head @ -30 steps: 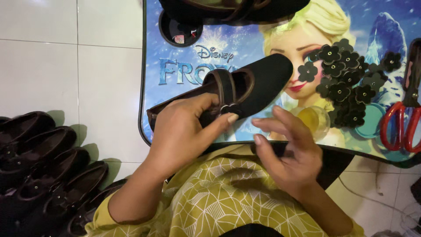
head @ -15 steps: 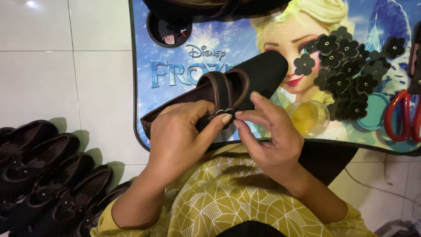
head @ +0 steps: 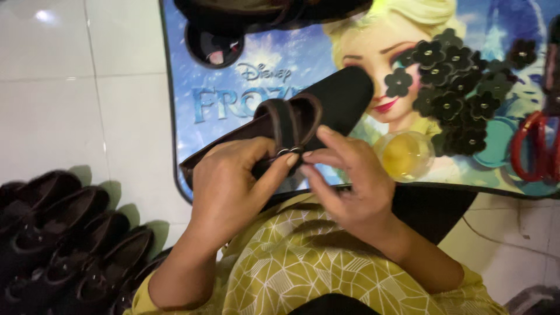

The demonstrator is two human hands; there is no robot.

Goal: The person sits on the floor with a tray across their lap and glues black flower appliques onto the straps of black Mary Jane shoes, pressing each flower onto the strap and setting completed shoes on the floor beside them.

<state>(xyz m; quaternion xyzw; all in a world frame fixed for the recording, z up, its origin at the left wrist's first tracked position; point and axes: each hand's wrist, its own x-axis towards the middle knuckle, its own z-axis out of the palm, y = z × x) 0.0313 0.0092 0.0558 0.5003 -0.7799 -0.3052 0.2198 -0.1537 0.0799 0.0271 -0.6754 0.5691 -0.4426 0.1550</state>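
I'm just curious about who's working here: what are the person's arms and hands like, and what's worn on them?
Both hands, left and right, are bare: no gloves, and no rings or watch show. The forearms are uncovered too. Short sleeves reach about to the elbows, part of a mustard-yellow garment printed with thin white lines in a web of angular shapes.

You hold a black flat shoe (head: 326,108) with two brown-edged straps, lying tilted with its toe pointing up and away beyond your hands. Its small metal buckle (head: 290,151) sits pinched between your left hand (head: 230,189) and right hand (head: 350,186).
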